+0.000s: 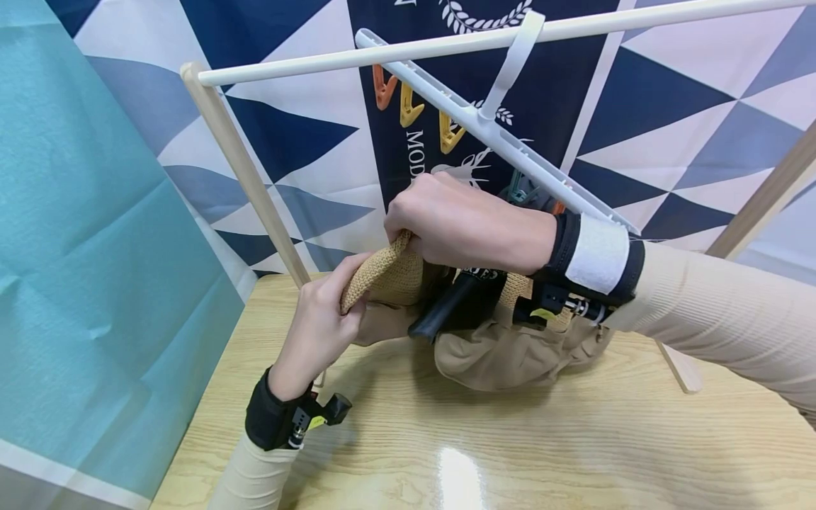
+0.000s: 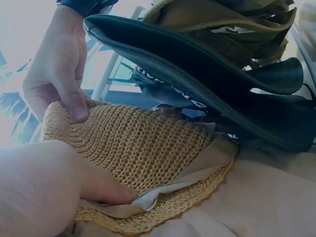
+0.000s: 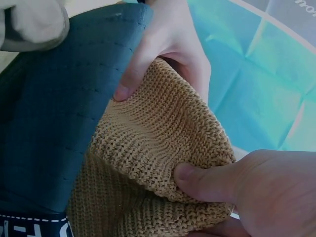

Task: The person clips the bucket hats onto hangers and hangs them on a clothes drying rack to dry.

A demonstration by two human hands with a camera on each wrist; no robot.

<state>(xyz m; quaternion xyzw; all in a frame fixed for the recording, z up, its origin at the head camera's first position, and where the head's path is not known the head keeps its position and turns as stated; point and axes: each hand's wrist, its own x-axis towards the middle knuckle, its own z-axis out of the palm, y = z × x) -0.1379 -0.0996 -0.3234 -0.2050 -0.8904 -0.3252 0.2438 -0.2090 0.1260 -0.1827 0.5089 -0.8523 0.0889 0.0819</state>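
A tan knitted hat (image 1: pixel 398 276) is stretched between my two hands. My left hand (image 1: pixel 319 326) pinches its edge low on the left, and my right hand (image 1: pixel 455 219) grips the edge higher up. In the left wrist view, the knitted hat (image 2: pixel 138 143) shows a pale fabric band inside its rim, near the left thumb. Both thumbs press on the knit in the right wrist view, where the hat (image 3: pixel 153 128) is folded over. Beside it is a black cap (image 1: pixel 468 301) with white lettering, its brim pointing forward. Beige fabric (image 1: pixel 497 365), like another hat, lies under the cap.
A white hanger (image 1: pixel 491 127) hooks over a white rail (image 1: pixel 287 69), slanting above my right forearm. An orange clip (image 1: pixel 384 88) and yellow clips (image 1: pixel 449 134) hang from it. A wooden post (image 1: pixel 248 170) holds the rail over the wooden table (image 1: pixel 395 439). Teal cloth (image 1: pixel 95 248) hangs left.
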